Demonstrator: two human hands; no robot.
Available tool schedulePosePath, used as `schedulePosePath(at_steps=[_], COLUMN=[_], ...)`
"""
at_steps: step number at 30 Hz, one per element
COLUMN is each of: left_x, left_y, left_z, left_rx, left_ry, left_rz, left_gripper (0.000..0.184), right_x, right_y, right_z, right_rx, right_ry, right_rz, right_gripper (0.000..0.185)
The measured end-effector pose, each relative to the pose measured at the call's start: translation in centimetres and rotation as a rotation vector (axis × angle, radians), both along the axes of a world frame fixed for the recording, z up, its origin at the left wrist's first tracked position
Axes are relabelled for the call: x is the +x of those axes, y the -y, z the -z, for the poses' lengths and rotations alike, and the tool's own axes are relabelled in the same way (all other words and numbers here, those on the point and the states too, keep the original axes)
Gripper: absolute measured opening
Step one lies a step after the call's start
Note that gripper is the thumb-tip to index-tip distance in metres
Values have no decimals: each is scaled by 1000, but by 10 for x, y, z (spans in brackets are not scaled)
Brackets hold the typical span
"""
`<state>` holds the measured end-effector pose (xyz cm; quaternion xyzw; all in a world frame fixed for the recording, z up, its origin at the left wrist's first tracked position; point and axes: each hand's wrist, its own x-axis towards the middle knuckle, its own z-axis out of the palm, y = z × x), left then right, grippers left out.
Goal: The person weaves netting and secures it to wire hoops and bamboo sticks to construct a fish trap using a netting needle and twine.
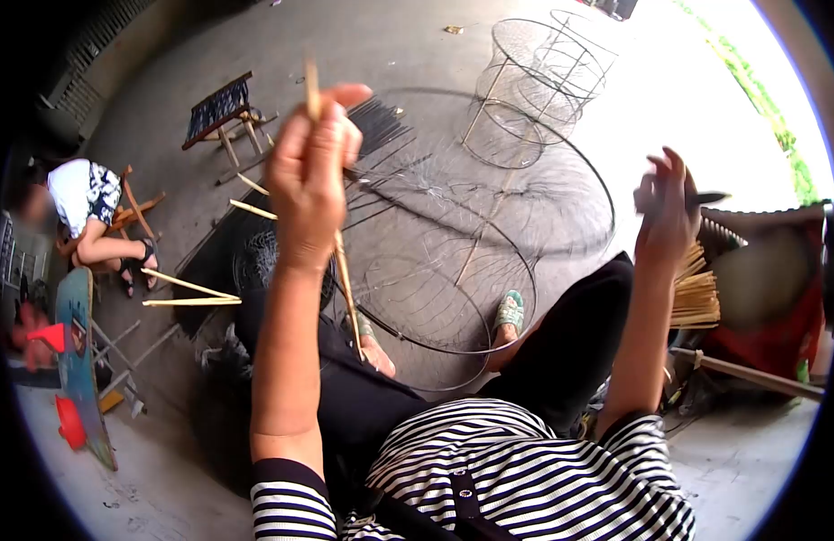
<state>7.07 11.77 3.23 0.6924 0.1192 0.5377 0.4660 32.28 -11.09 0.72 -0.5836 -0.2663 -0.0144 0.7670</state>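
My left hand [316, 176] is raised at the upper centre-left, its fingers closed round a thin bamboo stick [346, 288] that sticks out above the thumb and runs down toward my foot. On the right, my right hand [667, 203] is lifted and somewhat blurred, with a dark pointed tool [708, 197] held in it. Between and beyond the hands lies a round wire-and-net frame [534, 257] with dark hoops, partly blurred. Its near part rests by my feet.
Another netted hoop frame [543, 81] stands farther back. A folding stool [220, 113] is at upper left, near a seated person [87, 203]. Bamboo strips [696, 293] are bundled at right beside a red container [778, 334]. A blue board [78, 361] leans at left.
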Motion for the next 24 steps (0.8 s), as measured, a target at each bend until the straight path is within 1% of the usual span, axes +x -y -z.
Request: schedulePosePath(at_steps=[1, 3, 4, 5, 6, 7, 8, 9, 11, 12, 13, 14, 15, 16, 17, 18, 19, 20, 21, 22, 23, 24], left_x=[-1, -2, 0, 0, 1, -1, -3, -6, -15, -28, -42, -29, -33, -36, -40, -43, -46, -50, -57, -65, -71, -73], left_y=[-7, -11, -10, -8, -10, -15, -21, -24, -33, -52, -68, -48, -51, -54, -53, -51, -45, -42, -68, -69, -70, -74], left_z=[-14, -43, -58, -71, -82, -91, -100, -111, -137, -150, -163, -183, -190, -196, -200, -199, -196, -192, -181, -169, -159, -148], left_rx=[101, 165, 179, 201, 243, 281, 336, 359, 489, 490, 489, 568, 473, 529, 583, 553, 521, 486, 530, 451, 374, 330], left_ry=[39, 173, 226, 240, 262, 281, 297, 288, 344, 319, 296, 446, 462, 458, 454, 432, 411, 391, 411, 391, 372, 380], left_rz=[-9, 96, 176, 199, 171, 136, 98, 61, 57, 116, 175, 239, 307, 318, 332, 233, 133, 33, 160, 134, 114, 122], left_gripper=[31, 33, 34, 35, 35, 36, 37, 37, 38, 38, 39, 32, 32, 32, 32, 32, 32, 32, 31, 31, 32, 32], right_x=[28, 80, 86, 90, 102, 93, 92, 96, 109, 113, 106, 99, 76, 54, 30, 39, 45, 52, 59, 66, 42, 42], right_y=[-3, -11, -16, -22, -28, -32, -32, -34, -29, -25, -22, -19, -21, -23, -29, -21, -23, -26, -23, -20, -25, -24], right_z=[-9, -8, -21, -33, -43, -68, -88, -107, -157, -181, -204, -227, -234, -240, -240, -252, -250, -248, -250, -252, -236, -228], right_rx=[7, -160, -196, -233, -130, -37, -71, -16, 160, 223, 186, 148, 95, 43, 177, -25, -183, -318, -354, -389, -269, -197], right_ry=[-5, -73, -79, -87, -66, -54, 59, 109, 196, 238, 238, 236, 373, 501, 533, 541, 857, 1114, 1036, 953, 772, 662], right_rz=[16, -68, -170, -274, -491, -745, -681, -742, -968, -1062, -987, -914, -797, -667, -570, -555, -240, 146, 53, -31, -137, -366], right_gripper=[36, 42, 46, 50, 55, 59, 63, 57, 48, 44, 45, 47, 44, 42, 41, 41, 39, 37, 37, 38, 44, 47])
